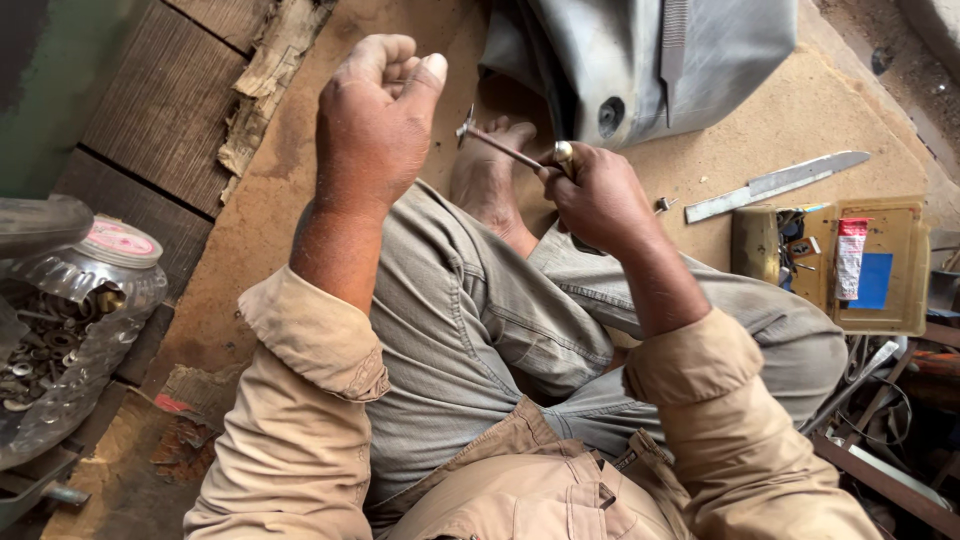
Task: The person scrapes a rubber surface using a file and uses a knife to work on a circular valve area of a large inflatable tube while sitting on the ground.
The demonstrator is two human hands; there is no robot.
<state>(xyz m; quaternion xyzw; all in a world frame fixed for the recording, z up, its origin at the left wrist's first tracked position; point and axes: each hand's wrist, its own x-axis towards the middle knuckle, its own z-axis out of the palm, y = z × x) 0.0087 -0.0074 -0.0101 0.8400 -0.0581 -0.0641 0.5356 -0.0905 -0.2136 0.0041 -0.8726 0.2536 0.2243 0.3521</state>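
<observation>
Two hands up, frame centre: my right hand grips a rod by its brass end; left hand fisted, contents unseen. Judged mid-fitting; next needs steady aim.

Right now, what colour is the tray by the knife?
Mustard yellow tray, head view, beside the knife.

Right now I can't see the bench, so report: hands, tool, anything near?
Left hand fisted, raised, empty. Right hand grips thin rod tool. Foot beneath, grey rubber tube beyond.
</observation>
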